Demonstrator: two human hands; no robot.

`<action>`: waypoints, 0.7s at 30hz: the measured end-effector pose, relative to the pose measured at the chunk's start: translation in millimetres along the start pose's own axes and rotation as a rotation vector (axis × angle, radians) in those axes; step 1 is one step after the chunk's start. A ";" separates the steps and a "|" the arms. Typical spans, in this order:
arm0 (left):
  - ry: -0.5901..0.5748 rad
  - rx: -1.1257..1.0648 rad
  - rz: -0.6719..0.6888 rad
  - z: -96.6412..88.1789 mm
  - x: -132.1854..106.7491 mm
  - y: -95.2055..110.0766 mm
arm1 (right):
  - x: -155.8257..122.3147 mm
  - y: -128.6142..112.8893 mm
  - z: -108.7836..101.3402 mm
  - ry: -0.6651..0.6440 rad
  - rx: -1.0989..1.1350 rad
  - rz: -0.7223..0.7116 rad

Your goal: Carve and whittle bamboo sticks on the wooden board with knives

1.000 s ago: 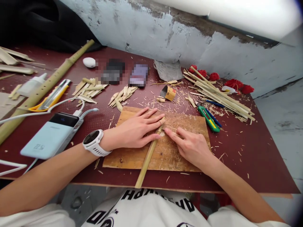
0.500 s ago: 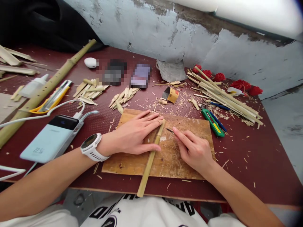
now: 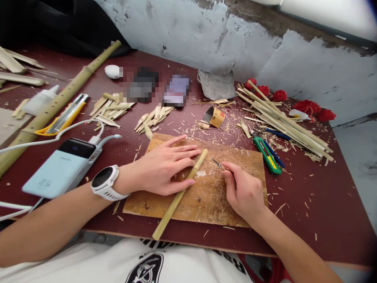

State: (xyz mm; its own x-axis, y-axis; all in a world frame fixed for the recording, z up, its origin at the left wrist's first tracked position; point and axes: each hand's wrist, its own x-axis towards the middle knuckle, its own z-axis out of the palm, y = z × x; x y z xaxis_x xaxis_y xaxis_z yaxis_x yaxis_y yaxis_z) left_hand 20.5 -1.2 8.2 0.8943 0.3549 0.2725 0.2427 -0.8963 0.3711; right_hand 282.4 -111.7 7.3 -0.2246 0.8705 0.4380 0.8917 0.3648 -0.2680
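A slender bamboo strip (image 3: pixel 173 205) lies slantwise on a scratched wooden board (image 3: pixel 232 212), its near end reaching past the board's front edge. My left hand (image 3: pixel 165 167), a white watch on its wrist, rests flat with fingers stretched out; the thumb and fingertips lie at the strip. My right hand (image 3: pixel 246 190) is closed around a small carving knife (image 3: pixel 218 163). Its dark pointed tip faces left, just off the strip and apart from it. The knife's handle is mostly hidden in the fingers.
Behind the board lie bamboo slivers (image 3: pixel 157 118) and rolled sandpaper (image 3: pixel 214 117). To the right are a green utility knife (image 3: pixel 266 155) and bundled bamboo sticks (image 3: pixel 285 118). A power bank (image 3: pixel 60 169), yellow cutter (image 3: pixel 63 118) and long bamboo flute (image 3: pixel 67 92) occupy the left.
The bamboo strip has turned, its near end swinging left. My left hand has shifted slightly left, and my right hand has drawn the knife a little right, away from the strip.
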 end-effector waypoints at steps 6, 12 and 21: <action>-0.089 0.032 -0.051 -1.5 2.8 -0.1 | -0.4 2.2 -2.8 -0.031 0.140 0.086; -0.148 0.046 -0.046 0.0 3.8 -0.9 | -0.3 5.6 -5.6 -0.059 0.243 0.141; 0.001 0.070 -0.121 0.6 3.8 1.9 | -0.9 4.0 -7.0 -0.118 0.236 0.080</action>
State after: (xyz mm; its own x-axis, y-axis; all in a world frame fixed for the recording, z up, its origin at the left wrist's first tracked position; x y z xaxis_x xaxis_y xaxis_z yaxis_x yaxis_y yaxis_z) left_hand 24.6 -1.7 9.3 0.8566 0.4620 0.2300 0.3745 -0.8631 0.3389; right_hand 289.0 -113.3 11.9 -0.2140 0.9271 0.3078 0.7953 0.3483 -0.4961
